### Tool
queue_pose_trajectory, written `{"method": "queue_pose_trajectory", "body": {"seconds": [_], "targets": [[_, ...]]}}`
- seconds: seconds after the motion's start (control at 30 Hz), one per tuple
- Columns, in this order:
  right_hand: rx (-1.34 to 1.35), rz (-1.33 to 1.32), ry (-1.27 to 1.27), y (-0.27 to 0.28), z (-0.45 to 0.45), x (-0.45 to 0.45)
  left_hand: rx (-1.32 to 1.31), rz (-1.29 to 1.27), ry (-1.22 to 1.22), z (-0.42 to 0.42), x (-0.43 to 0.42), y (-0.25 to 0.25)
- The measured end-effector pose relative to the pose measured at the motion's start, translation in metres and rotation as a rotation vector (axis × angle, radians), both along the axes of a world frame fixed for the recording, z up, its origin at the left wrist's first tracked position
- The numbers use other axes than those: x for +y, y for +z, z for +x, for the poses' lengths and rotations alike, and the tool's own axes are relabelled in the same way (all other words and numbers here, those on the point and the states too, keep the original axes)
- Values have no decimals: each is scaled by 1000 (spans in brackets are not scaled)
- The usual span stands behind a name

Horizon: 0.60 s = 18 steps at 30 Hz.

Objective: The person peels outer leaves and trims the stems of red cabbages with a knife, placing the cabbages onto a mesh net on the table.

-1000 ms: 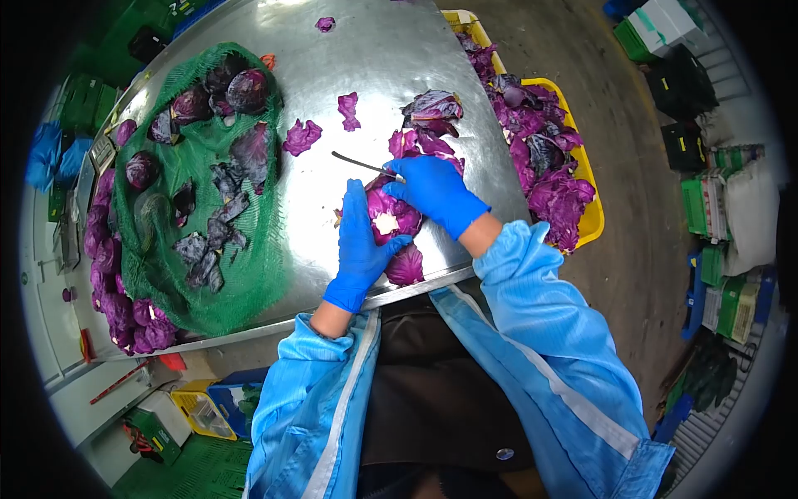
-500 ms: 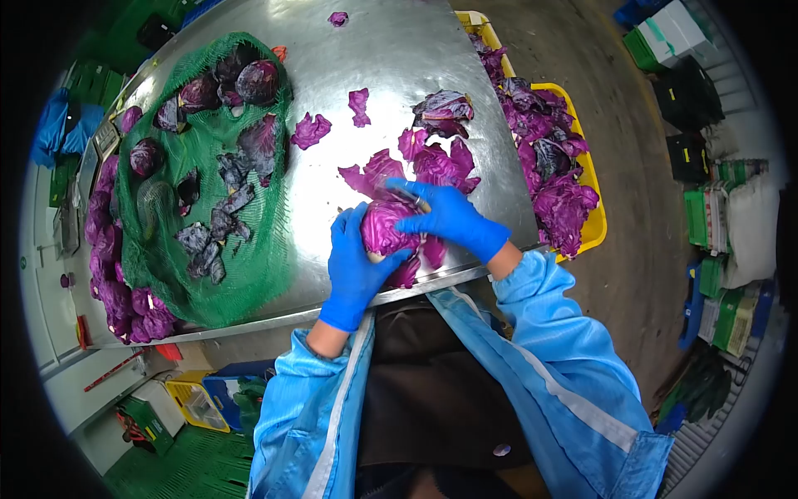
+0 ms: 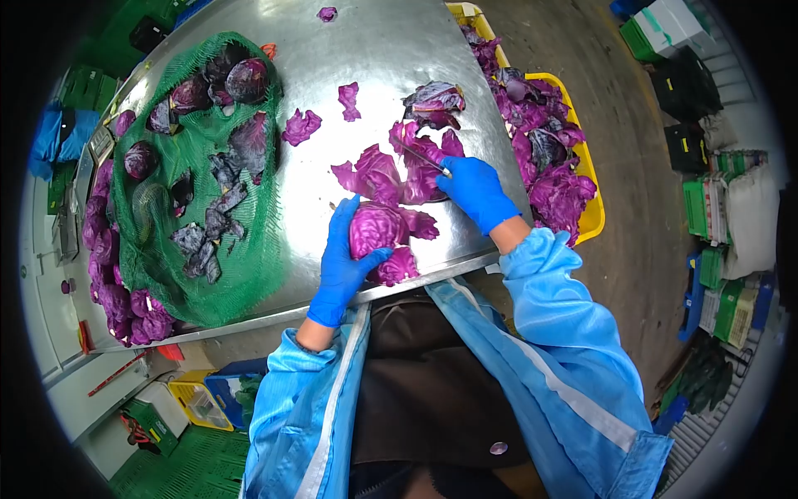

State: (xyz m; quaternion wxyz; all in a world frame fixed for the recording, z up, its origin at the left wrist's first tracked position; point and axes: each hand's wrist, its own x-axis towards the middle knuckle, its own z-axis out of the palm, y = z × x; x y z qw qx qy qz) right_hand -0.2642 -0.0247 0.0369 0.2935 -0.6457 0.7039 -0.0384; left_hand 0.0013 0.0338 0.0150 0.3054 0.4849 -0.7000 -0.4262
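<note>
Away from the cabbage [image 3: 376, 230] has gone the right hand [image 3: 475, 193], which lay against it a moment ago and is now farther right, over the loose leaves [image 3: 378, 176]; the left hand [image 3: 343, 264] has stayed on the cabbage. Both hands wear blue gloves; the left is spread wide, fingers along the far left side of the cabbage and thumb across its near right side, holding it; the right is closed round the handle of the knife [image 3: 422, 155], whose blade points forward and left above the leaves; whether the blade touches them, I cannot tell. The cabbage sits on the metal table [image 3: 374, 51] near its front edge, loose leaves just beside it and beyond it. Well to the left, a green net [image 3: 158, 287] lies on the table, bearing dark heads [image 3: 247, 81] at its far end and dark scraps [image 3: 216, 223] nearer the middle; purple heads [image 3: 106, 245] line the table's left edge, outside the net; to the right of the table, a yellow crate [image 3: 591, 226] holds a heap of trimmings [image 3: 557, 198].
</note>
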Motion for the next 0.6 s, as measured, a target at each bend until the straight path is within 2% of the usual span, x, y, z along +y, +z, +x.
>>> {"method": "queue_pose_trajectory", "body": {"seconds": [0.03,0.07,0.13,0.2,0.27,0.33,0.4,0.43,0.5,0.53,0.57,0.6], "targets": [[-168,-39,-41,6,0,7,81,82,46,3,0,-5],[-168,-35,-39,10,12,19,162,167,96,5,1,-8],[-751,-100,-115,17,47,41,169,210,99,2,0,-5],[-284,71,120,34,60,47,189,218,131,0,-1,-10],[-356,64,81,8,56,49,197,190,137,7,0,-13],[-597,126,-57,-5,26,37,361,365,135,14,2,1],[-218,156,-259,18,-10,13,386,427,134,24,3,-4],[-219,155,-259,20,-9,13,365,401,130,28,5,-6],[-422,-323,-98,20,3,21,370,410,137,30,8,-1],[-549,-206,-62,18,23,24,368,410,132,29,6,-1],[-562,-189,98,3,39,24,331,410,118,29,4,-1],[-684,-21,100,17,53,30,295,412,109,30,4,-1]]}}
